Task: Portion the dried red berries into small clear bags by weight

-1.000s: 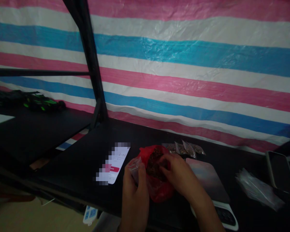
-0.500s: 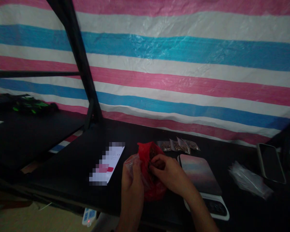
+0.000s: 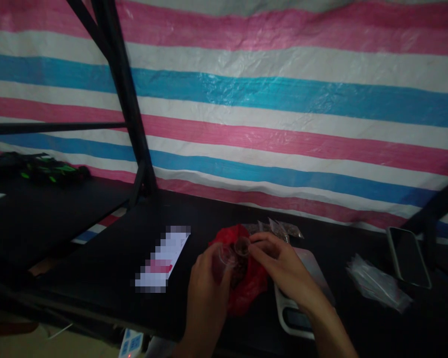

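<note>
The head camera sits close above the near edge of the black table (the one view); it looks forward and down across the table, facing the striped tarp behind it.

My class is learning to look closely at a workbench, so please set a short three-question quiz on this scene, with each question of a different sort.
1. Multiple choice: what colour is the crumpled bag between the hands? A blue; B red; C green.
2. True or false: the phone lies to the right of the stack of clear bags.
3. Fill the gap: the left hand holds a small clear ____.
Key: 1 B; 2 true; 3 bag, that is the small clear bag.
</note>
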A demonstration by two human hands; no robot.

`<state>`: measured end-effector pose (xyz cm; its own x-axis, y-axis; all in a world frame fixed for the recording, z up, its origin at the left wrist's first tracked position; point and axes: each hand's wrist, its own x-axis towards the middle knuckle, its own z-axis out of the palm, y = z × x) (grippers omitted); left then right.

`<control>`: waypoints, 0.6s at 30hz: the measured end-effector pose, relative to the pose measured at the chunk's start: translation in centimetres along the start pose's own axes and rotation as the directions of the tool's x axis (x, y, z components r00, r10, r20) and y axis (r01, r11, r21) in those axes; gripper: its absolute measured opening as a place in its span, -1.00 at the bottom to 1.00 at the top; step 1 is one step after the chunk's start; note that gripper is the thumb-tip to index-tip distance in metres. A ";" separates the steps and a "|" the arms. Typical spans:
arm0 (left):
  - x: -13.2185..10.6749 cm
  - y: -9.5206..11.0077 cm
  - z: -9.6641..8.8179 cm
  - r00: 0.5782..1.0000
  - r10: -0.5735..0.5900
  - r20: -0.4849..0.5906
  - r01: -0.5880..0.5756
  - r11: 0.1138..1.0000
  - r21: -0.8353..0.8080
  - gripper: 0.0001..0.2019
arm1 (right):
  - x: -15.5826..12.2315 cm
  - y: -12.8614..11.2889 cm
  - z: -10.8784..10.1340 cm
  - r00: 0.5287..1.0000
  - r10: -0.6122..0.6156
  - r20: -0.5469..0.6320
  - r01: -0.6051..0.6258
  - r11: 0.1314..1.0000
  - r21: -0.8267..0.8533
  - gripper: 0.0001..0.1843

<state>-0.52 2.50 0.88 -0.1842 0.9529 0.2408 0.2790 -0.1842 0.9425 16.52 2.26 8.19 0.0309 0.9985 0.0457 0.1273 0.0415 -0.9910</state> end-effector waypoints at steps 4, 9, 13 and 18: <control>-0.1 -0.7 0.4 0.997 0.057 0.048 -0.060 0.996 0.060 -0.57 | -0.6 -0.9 1.2 0.987 -0.162 -0.007 0.158 0.974 -0.163 -0.73; 0.0 -0.5 0.3 0.996 0.066 0.053 -0.067 0.998 0.012 -0.56 | -1.2 -1.8 2.6 0.949 -0.309 0.063 0.308 0.866 -0.395 -0.58; 0.1 -0.4 0.3 0.999 0.036 0.009 -0.036 0.998 -0.053 -0.52 | -1.2 -2.1 3.2 0.928 -0.363 0.082 0.363 0.838 -0.406 -0.54; 0.3 0.4 -0.5 0.998 -0.053 -0.034 0.050 0.995 -0.083 -0.46 | -0.6 -1.9 2.5 0.897 -0.440 -0.040 0.370 0.797 -0.477 -0.60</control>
<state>-0.92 2.65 1.42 -0.2309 0.9525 0.1987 0.1900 -0.1561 0.9693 13.81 1.65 9.70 0.0113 0.8760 0.4822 0.5859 0.3850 -0.7131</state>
